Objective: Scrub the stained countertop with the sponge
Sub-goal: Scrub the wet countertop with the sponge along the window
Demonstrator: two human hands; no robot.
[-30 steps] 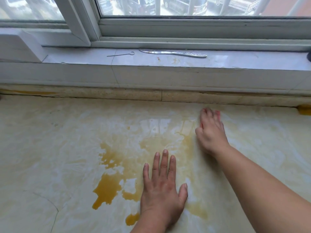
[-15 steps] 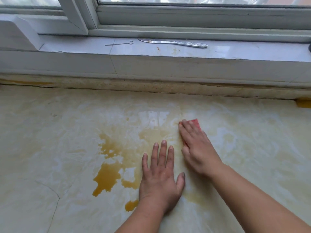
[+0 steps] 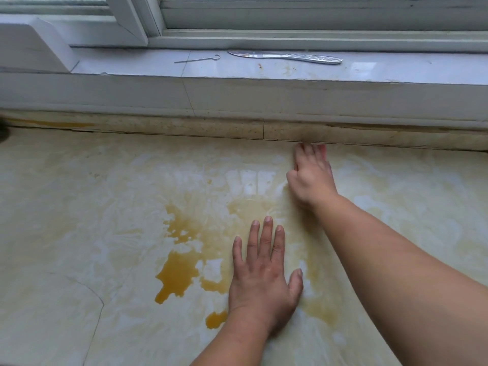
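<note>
Cream marble-patterned tabletop (image 3: pixel 79 233) is seen from the head camera, smeared with pale wiped streaks and marked by an amber-yellow liquid stain (image 3: pixel 177 273) lying left of centre, with a smaller amber drop (image 3: pixel 215 319) nearer the lower edge. A thin curved crack is seen in the surface at the lower left.

The left hand (image 3: pixel 264 281) is laid flat on the tabletop just right of the stain, its fingers (image 3: pixel 266 233) straight and slightly spread, nothing being held. The right hand (image 3: pixel 311 175) is reached far forward, up against the beige strip at the back edge of the tabletop. Its fingers are curled down over a pink-red sponge (image 3: pixel 320 147), of which only a small reddish edge is shown beyond the fingertips; the sponge is pressed against the tabletop at that back edge, well apart from the amber stain.

Beyond the strip a grey-white stone window sill (image 3: pixel 132 67) is seen, on which a silver metal knife with an embossed handle (image 3: pixel 287 57) is laid flat, and just left of it a thin wire hook with a looped end (image 3: pixel 198 59). White window frames (image 3: pixel 290 38) are raised behind the sill
</note>
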